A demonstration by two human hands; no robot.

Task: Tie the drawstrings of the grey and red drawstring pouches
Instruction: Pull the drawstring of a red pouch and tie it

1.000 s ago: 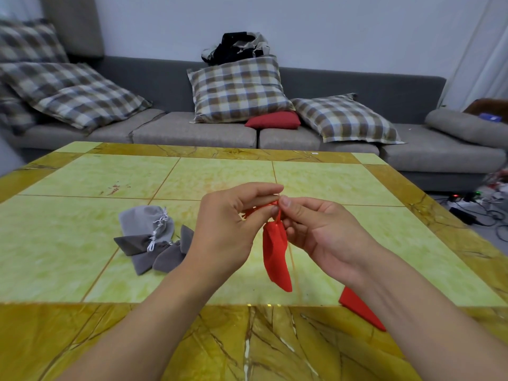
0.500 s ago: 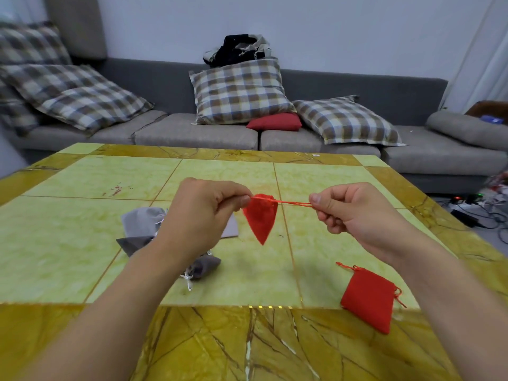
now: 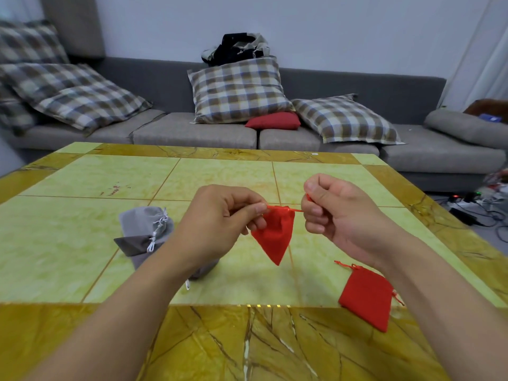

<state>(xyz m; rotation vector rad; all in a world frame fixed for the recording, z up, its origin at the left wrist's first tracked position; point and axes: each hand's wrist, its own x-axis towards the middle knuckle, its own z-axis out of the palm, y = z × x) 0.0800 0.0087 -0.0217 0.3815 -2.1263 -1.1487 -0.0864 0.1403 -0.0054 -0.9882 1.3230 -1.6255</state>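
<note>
A small red pouch (image 3: 275, 233) hangs above the table between my hands, its mouth cinched. My left hand (image 3: 220, 218) pinches the left end of its red drawstring (image 3: 295, 209). My right hand (image 3: 332, 213) pinches the right end, and the string runs taut between them. A second red pouch (image 3: 365, 296) lies flat on the table near the front right, under my right wrist. Several grey pouches (image 3: 144, 232) with white strings lie in a pile at the left, partly hidden behind my left forearm.
The table (image 3: 82, 215) is yellow-green tile with a golden marble border. Behind it stands a grey sofa (image 3: 192, 130) with plaid cushions (image 3: 236, 92) and a red cushion (image 3: 273, 121). Cables and a power strip (image 3: 464, 213) lie on the floor at the right.
My hands first pulled apart, drawing the red pouch's string tight and uncovering the second red pouch. Since then my right hand has come back closer to the pouch, shortening the taut string.
</note>
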